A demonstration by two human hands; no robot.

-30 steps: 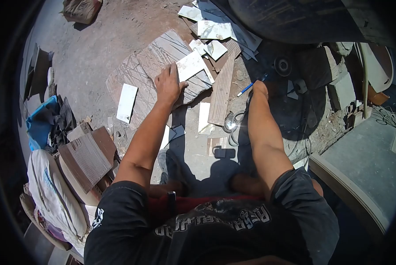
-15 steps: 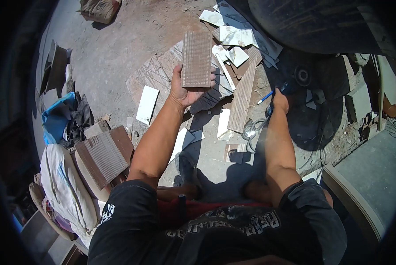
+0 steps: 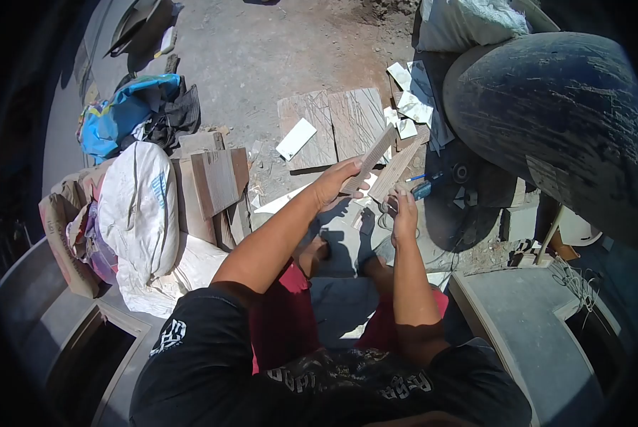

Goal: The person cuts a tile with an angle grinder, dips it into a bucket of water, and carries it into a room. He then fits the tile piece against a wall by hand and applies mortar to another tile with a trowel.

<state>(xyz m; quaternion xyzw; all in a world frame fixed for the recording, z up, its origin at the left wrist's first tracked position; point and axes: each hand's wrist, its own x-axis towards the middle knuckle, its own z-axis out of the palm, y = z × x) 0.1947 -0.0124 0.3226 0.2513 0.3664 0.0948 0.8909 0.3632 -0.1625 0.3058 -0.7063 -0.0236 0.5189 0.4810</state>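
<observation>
My left hand (image 3: 335, 185) is closed around the lower end of a brown tile piece (image 3: 373, 158) with a ridged back. The tile is tilted and shows as a narrow strip. To its right, my right hand (image 3: 404, 213) grips a blue power tool (image 3: 422, 189), whose exact kind is partly hidden by the fingers and shade. A blue pencil-like stick (image 3: 414, 178) lies just beyond that hand. Below the tile, a long ridged tile strip (image 3: 404, 165) lies on the ground. Loops of cable (image 3: 388, 219) lie near my right wrist.
Scored slabs (image 3: 347, 117) lie ahead with a white tile offcut (image 3: 296, 139) on them. Broken white tiles (image 3: 413, 107) are heaped beside a large dark rounded tank (image 3: 546, 107). A white sack (image 3: 140, 213) and tile boxes (image 3: 212, 181) stand at left. A round disc (image 3: 461, 173) lies in shade.
My left hand has turned the tile from face-on to nearly edge-on and drawn it closer. My right hand has come inward with the blue tool. The view has shifted and shows more surroundings.
</observation>
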